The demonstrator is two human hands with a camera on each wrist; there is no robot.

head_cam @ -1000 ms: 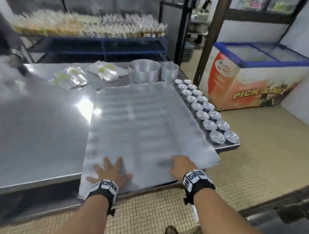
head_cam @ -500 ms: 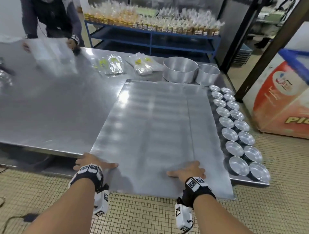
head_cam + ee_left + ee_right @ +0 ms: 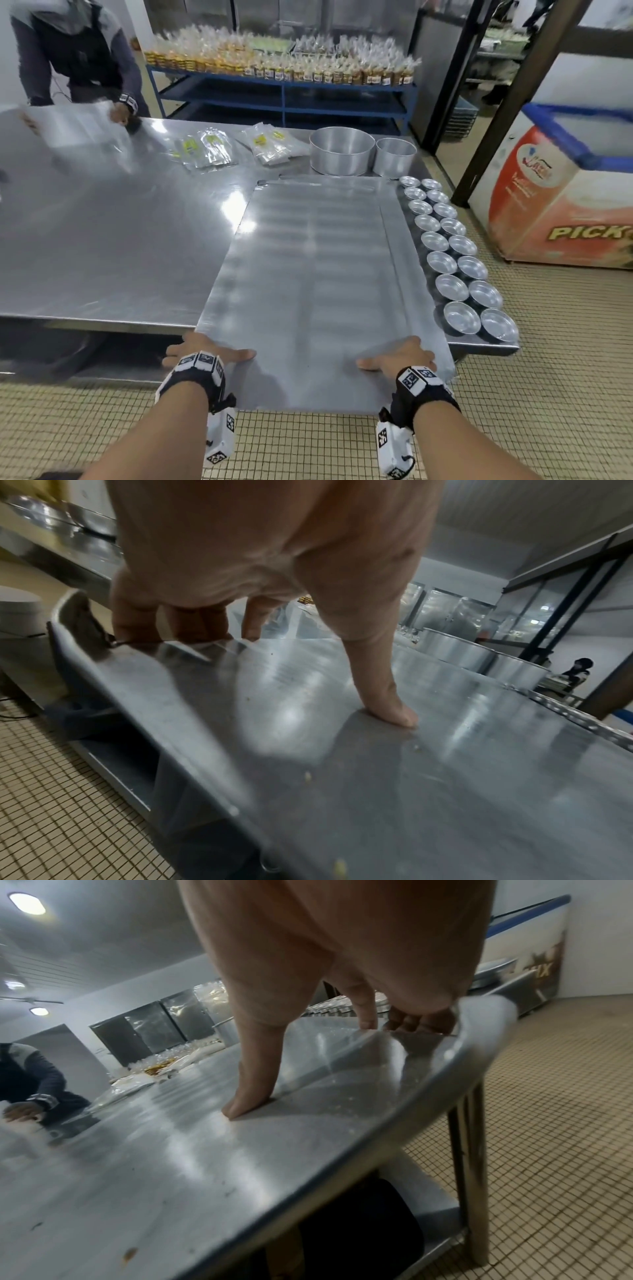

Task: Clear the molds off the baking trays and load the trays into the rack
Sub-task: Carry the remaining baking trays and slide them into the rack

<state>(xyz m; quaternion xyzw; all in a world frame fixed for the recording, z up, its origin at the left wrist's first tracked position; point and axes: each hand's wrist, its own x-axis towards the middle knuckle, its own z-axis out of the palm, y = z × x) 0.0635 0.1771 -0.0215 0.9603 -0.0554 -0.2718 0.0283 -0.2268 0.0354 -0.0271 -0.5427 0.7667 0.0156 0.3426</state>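
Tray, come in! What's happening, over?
Both hands, left hand and right hand, grip the tray. Tray overhangs the table. Molds beside it, clear.

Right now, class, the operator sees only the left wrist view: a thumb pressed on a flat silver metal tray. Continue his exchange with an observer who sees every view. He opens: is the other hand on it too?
Observer: Yes. The right hand grips the flat silver baking tray at its near right corner, thumb on top.
Operator: Any molds left on it?
Observer: None. The small round metal molds stand in two rows on the steel table, right of the tray.
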